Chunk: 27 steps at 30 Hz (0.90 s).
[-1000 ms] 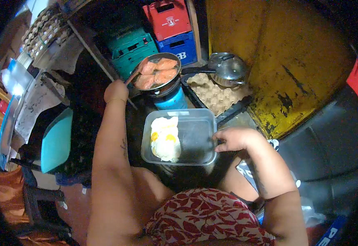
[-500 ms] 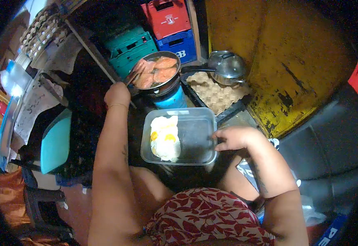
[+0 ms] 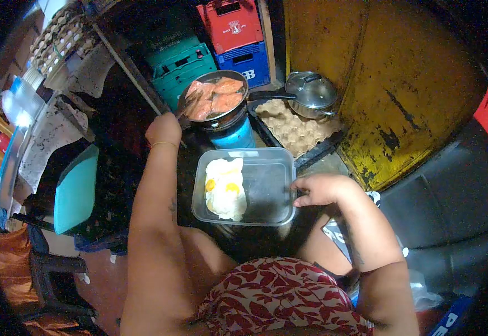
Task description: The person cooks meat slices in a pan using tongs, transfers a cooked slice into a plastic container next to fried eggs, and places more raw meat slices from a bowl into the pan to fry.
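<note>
My left hand (image 3: 164, 131) is closed around a brown cooking utensil (image 3: 188, 107) with a slotted or pronged end, its tip at the left side of a frying pan (image 3: 245, 89). Several orange-pink slices of meat (image 3: 226, 102) lie in the pan, which sits on a burner above a blue gas canister (image 3: 234, 136). My right hand (image 3: 318, 189) pinches the right rim of a clear plastic container (image 3: 272, 187). Fried eggs (image 3: 225, 190) with yellow yolks rest in the container's left half.
Behind the pan's handle stands a lidded pot (image 3: 311, 95), near a cardboard egg tray (image 3: 297, 130). Green crates (image 3: 183, 70), a red crate (image 3: 230, 25) and a blue crate (image 3: 247, 64) are stacked behind. A yellow panel (image 3: 378, 84) rises at right; egg trays (image 3: 59, 39) sit at upper left.
The utensil's end has dropped lower among the meat slices, and my left hand has shifted slightly. My right hand stays on the container, and the view has tilted a little.
</note>
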Motion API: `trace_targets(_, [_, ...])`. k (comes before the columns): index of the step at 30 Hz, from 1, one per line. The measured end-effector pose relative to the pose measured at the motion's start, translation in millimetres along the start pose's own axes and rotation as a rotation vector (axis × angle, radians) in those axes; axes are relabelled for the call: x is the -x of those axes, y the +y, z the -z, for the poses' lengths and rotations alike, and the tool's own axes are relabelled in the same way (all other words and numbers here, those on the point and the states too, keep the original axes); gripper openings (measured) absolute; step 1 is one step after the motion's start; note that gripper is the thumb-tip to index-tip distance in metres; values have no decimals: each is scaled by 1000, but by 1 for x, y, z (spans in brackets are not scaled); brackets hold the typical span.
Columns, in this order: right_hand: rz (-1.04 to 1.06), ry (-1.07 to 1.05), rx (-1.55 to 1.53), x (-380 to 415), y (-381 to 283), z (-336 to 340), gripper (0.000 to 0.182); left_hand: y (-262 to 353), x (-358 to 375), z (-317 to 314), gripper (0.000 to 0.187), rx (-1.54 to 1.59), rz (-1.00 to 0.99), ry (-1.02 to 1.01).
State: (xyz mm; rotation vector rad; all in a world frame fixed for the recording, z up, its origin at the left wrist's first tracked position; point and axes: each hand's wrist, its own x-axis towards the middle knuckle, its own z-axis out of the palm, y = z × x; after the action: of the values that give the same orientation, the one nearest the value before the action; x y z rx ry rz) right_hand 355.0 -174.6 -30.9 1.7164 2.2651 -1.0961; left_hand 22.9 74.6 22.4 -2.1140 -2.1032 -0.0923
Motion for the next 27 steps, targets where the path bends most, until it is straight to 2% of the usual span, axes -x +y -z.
trace_targets(2, [-15, -23, -3, 0, 0, 0, 61, -8, 2, 2, 29, 9, -35, 93])
trace_targets(6, [24, 18, -23, -1, 5, -4, 64, -21, 21, 26, 27, -87, -111, 149])
trace_targets(15, [21, -13, -1, -4, -5, 1, 63, -30, 38, 36, 26, -178, -222, 136])
trace_targets(22, [23, 2, 19, -1, -9, 1, 64, -27, 53, 51, 26, -177, -232, 173])
trace_targets(25, [34, -5, -16, -1, -6, 0, 64, -24, 66, 51, 24, -127, -196, 145])
trace_targets(27, [16, -12, -11, -1, -7, 0, 64, -22, 72, 38, 21, 32, -81, 213])
